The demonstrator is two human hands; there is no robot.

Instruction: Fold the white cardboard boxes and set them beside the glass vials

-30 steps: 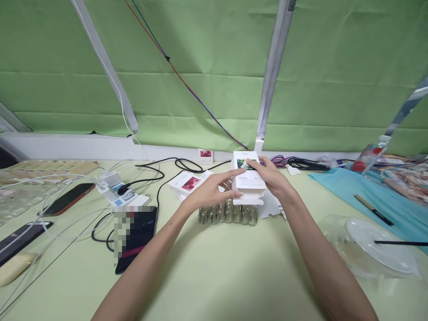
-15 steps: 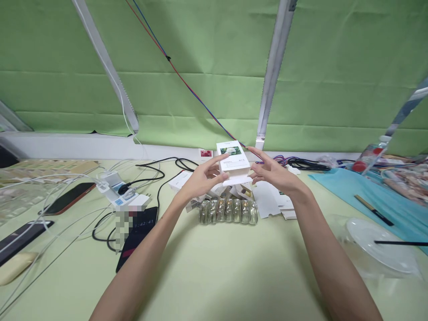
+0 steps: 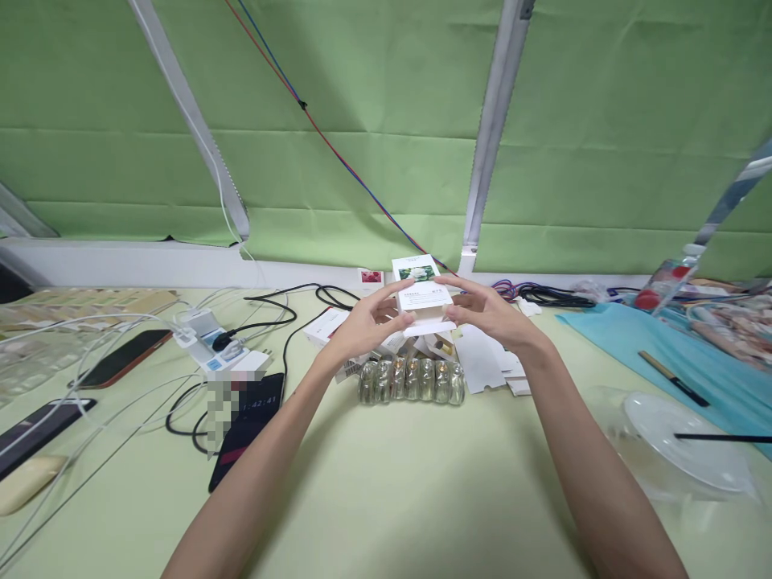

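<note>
A small white cardboard box [image 3: 422,296] with a white flower picture is held up in front of me, its near end open and a flap hanging toward me. My left hand [image 3: 377,316] grips its left side, fingers on top and thumb near the lower edge. My right hand [image 3: 482,312] closes on the right side, thumb at the open end. Just below, several small glass bottles [image 3: 412,381] stand side by side in a row on the table. Flattened white card [image 3: 479,358] and other small boxes [image 3: 326,326] lie behind them.
Phones [image 3: 253,426], a power strip [image 3: 208,342] and tangled cables spread over the left of the pale green table [image 3: 386,498]. At right are a lidded plastic bowl [image 3: 681,442], a blue cloth [image 3: 615,338], a brush-like stick [image 3: 672,378] and a clear bottle [image 3: 669,277].
My right hand has moved in to the left and now grips the box, where its fingers were looser before. The box's near end looks more open. The bottles have not moved.
</note>
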